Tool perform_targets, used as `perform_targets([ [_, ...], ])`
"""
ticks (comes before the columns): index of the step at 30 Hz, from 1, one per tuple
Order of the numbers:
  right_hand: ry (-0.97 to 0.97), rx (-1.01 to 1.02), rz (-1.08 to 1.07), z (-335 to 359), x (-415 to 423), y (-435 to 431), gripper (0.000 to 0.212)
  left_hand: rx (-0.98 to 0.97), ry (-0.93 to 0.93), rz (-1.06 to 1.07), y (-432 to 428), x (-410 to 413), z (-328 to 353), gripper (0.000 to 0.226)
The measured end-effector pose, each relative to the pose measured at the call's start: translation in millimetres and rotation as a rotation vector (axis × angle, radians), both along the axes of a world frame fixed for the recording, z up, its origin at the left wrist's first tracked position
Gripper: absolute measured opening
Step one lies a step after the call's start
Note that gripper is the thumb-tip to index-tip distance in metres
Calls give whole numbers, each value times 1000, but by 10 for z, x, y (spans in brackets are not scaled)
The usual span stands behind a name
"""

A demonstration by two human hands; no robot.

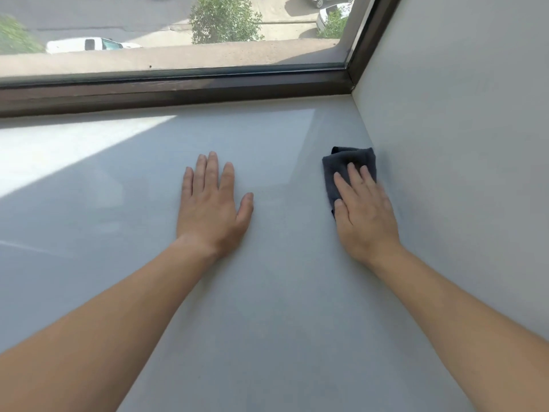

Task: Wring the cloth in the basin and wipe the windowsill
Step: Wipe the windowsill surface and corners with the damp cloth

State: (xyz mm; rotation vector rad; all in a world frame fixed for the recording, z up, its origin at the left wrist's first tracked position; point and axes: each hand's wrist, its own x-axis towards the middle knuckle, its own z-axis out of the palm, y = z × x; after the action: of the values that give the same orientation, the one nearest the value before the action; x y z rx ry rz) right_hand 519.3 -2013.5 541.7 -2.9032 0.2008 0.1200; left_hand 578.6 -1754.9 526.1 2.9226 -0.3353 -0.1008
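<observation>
A folded dark grey cloth (341, 162) lies flat on the pale grey windowsill (267, 278), close to the right side wall. My right hand (364, 212) presses down on the cloth with flat fingers, covering its near half. My left hand (212, 206) rests palm down on the bare sill a little to the left, fingers spread and holding nothing. No basin is in view.
A dark brown window frame (178, 87) runs along the back of the sill. The light grey side wall (460, 144) closes off the right. A bright patch of sunlight (59, 150) falls on the sill's left part. Outside are a street, trees and parked cars.
</observation>
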Motion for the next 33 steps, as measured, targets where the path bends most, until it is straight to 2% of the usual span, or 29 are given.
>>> perform_targets([
  [3,12,0,44,-9,-203,-81,55,-13,-10,10,-12,-63,77,66],
  [8,-16,-17,-173,-18,-256,-9,54,-104,3,-68,-202,-611,203,66],
  [13,-5,23,139,-3,-655,19,56,-84,53,-65,-305,-1061,118,68],
  [18,-11,-25,-150,-11,-535,-176,55,-26,39,-95,-263,-1089,61,70],
  [25,-9,16,104,89,-1242,10,57,-12,31,-76,-281,-1089,98,71],
  [30,-9,-7,-165,54,-1277,-129,56,4,31,-71,-291,-1075,107,72],
  [33,-9,9,-95,55,-1529,53,58,3,30,-69,-287,-1080,100,72],
])
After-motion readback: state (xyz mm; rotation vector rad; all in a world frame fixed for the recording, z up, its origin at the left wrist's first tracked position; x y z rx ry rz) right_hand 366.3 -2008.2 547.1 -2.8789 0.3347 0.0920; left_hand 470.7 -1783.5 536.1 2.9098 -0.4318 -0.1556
